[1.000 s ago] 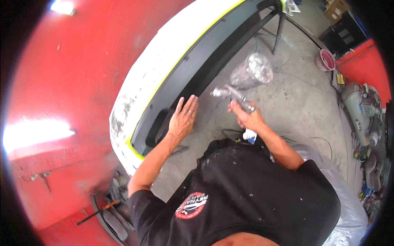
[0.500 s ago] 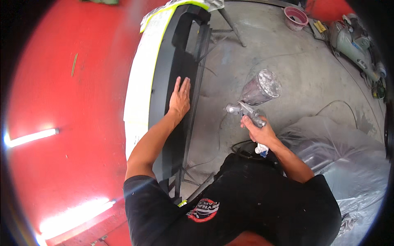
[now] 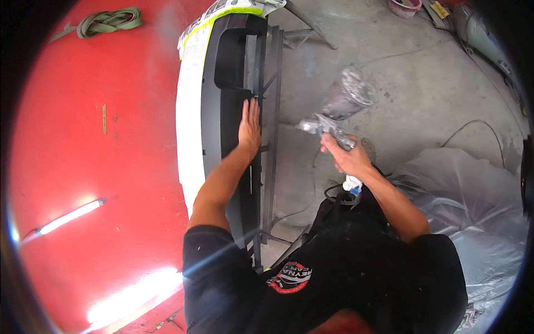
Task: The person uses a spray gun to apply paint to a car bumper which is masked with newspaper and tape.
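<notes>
Clamps a metal spray gun [image 3: 332,129] in the right grip [image 3: 349,158], with fingers wrapped round the handle and thumb laid along the body. Holds it out over the grey floor [image 3: 400,83], to the right of a long dark panel [image 3: 213,125] — with nozzle turned left toward that panel, yet apart from it. Carries on top of the gun a whitish-smeared cup [image 3: 345,99], leaning toward the upper right. Shows, just below the same grip, a white and blue bit [image 3: 352,184] too small to make out. Lays the left grip [image 3: 250,129] flat against the dark panel, with fingers stretched out side by side toward the far end, just short of a large recess in it. Has both grips well apart, with floor and a rail of a metal stand [image 3: 271,139] between. Runs the panel lengthwise away from the body, with white masking paper [image 3: 191,122] along the left edge and yellow-green tape [image 3: 250,10] at the far end. Wears a black shirt [image 3: 356,267]. Has a crumpled translucent plastic sheet [image 3: 461,192] at the right, a pink bucket [image 3: 405,8] at the upper edge, and — at the left — a red surface [image 3: 72,139] with a knotted green strap [image 3: 109,22].
</notes>
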`<state>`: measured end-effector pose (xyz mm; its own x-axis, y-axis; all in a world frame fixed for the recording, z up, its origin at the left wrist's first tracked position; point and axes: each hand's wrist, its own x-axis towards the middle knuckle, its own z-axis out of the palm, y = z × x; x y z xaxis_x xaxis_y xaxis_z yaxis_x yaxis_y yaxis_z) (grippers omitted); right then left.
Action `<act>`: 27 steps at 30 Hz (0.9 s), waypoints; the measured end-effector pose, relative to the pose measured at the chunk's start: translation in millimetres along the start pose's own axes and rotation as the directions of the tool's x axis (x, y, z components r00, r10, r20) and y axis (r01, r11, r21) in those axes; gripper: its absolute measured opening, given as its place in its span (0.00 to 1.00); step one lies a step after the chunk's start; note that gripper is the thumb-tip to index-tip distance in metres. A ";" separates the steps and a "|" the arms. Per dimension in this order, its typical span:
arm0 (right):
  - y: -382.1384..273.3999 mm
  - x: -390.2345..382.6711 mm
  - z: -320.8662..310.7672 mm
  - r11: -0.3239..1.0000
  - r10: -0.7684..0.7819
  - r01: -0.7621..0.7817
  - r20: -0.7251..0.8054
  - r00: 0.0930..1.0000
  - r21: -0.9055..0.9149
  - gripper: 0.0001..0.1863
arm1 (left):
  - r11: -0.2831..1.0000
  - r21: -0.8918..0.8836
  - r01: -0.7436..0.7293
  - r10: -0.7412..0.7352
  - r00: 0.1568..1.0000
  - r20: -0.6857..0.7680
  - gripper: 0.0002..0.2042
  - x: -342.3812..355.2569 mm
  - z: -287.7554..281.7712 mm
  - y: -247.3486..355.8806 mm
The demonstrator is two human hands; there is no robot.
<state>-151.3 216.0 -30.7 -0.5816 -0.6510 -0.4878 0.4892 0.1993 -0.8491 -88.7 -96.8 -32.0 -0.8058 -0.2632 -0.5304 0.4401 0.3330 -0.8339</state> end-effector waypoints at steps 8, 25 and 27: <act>-16.4 7.7 4.9 1.000 0.024 -0.024 0.043 0.999 -0.007 0.32 | 0.882 -0.267 -0.388 0.417 0.907 0.061 0.34 -91.0 14.5 27.4; -7.8 26.6 110.4 0.978 -0.179 0.165 -0.100 0.979 -0.131 0.36 | 0.981 -0.001 -0.194 0.187 0.944 -0.271 0.30 24.8 3.7 -62.5; -1.4 27.8 107.0 0.978 -0.158 0.132 -0.163 0.974 -0.160 0.34 | 0.962 -0.017 -0.271 0.256 0.927 -0.275 0.33 -4.4 8.6 -42.4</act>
<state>-98.6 119.3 -21.4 -0.7495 -0.5461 -0.3742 0.2980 0.2264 -0.9273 -100.4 -117.6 4.4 -0.7430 0.0905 -0.6632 0.6352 0.4074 -0.6561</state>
